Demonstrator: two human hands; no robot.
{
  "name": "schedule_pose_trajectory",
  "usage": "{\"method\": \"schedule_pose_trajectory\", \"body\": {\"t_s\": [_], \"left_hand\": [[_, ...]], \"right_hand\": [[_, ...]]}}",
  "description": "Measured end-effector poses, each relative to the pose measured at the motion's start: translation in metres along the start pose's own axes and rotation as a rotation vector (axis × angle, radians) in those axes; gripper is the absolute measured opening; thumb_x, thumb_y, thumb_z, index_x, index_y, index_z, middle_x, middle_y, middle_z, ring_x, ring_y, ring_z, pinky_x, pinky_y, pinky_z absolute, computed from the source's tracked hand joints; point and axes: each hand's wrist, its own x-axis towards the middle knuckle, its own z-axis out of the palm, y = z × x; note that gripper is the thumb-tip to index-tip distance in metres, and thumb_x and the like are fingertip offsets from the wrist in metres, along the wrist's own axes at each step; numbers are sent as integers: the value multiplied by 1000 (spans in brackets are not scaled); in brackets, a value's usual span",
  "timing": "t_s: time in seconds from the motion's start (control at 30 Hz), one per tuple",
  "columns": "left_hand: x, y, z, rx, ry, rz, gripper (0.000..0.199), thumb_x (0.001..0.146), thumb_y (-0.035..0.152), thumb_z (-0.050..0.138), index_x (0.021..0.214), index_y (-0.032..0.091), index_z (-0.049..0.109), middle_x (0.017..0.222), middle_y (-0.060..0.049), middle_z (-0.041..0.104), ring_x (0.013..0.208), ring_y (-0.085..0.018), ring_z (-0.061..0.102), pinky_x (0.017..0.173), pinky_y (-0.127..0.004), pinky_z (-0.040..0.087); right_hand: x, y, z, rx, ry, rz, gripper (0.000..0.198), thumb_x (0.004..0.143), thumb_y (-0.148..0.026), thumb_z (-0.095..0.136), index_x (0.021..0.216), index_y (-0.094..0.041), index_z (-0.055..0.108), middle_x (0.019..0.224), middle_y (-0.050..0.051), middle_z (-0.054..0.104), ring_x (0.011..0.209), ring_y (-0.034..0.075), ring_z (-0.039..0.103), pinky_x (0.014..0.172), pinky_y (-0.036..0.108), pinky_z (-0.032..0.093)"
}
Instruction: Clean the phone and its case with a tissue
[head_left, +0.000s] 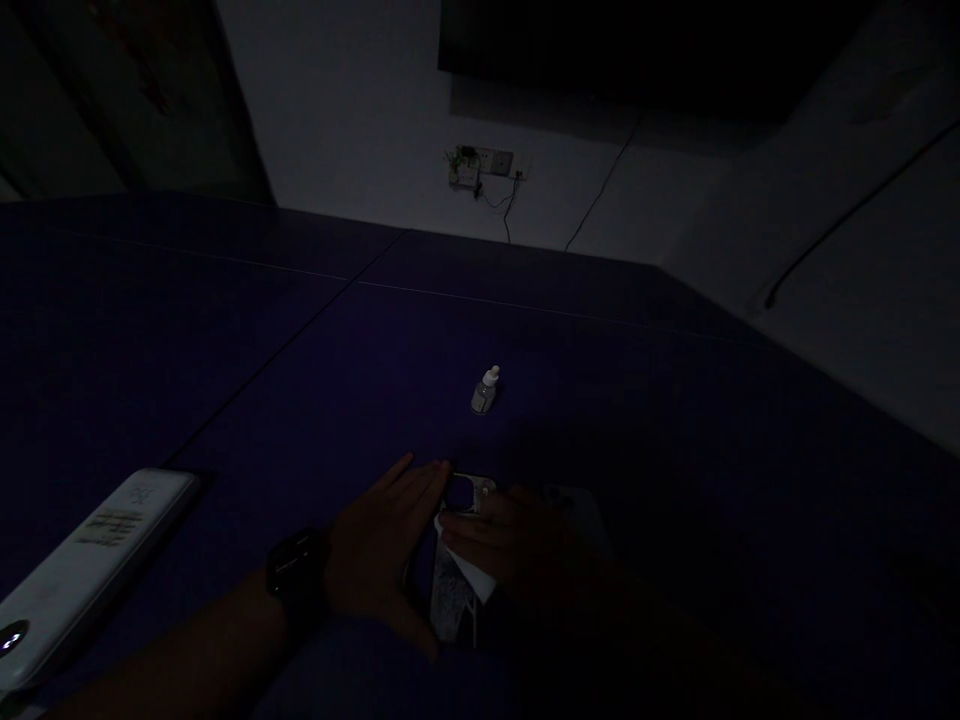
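Note:
A patterned phone case (452, 600) with a camera cutout lies on the dark blue-purple tabletop. My left hand (381, 545) rests flat along its left side, fingers stretched and thumb spread wide, the tips at the case's upper and lower left corners. Pressed onto the case from the right is my right hand (510, 540), its fingers together over a folded white tissue (471, 572). Much of the case's right side is hidden under that hand. Just beyond it, partly covered and dim, lies what looks like a phone (589, 512).
A small dropper bottle (484, 392) stands upright past the case. At the left lies a long white device (97, 560) with a small lit display, perhaps a power bank. A cable (262, 363) runs across the table. Sockets (487, 163) and a dark screen (615, 50) are on the wall.

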Motion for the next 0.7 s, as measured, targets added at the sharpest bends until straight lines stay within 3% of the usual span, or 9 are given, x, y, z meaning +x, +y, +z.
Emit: {"method": "schedule_pose_trajectory", "body": {"t_s": [0.1,0.27,0.5,0.7], "left_hand": [[-1,-1,1,-1,-4,-4,152,57,99,58,160,15,-17,162,-30,26,146,-48,35,121,-70,18],[-2,-3,4,9,8,19,152,57,100,57,159,15,-18,162,-30,27,146,-47,35,121,-69,17],[-1,-2,2,-7,-16,-5,153,56,99,60,160,15,-15,162,-30,25,146,-48,35,121,-69,16],[-2,-3,4,-3,10,23,156,56,97,63,159,15,-21,162,-31,25,145,-49,35,120,-71,17]], "right_hand": [[-4,1,-4,23,4,47,42,96,-20,55,137,-20,59,139,6,65,109,25,59,85,39,39],[-5,-4,-2,31,-14,-59,35,99,-28,54,132,-22,62,138,4,66,102,23,60,80,38,39],[-11,2,0,45,-14,49,43,99,-24,52,141,-22,57,141,6,64,114,26,55,88,41,38],[-2,-3,-3,36,-5,-22,36,100,-24,51,135,-23,62,143,4,63,101,23,59,81,38,39]]}}
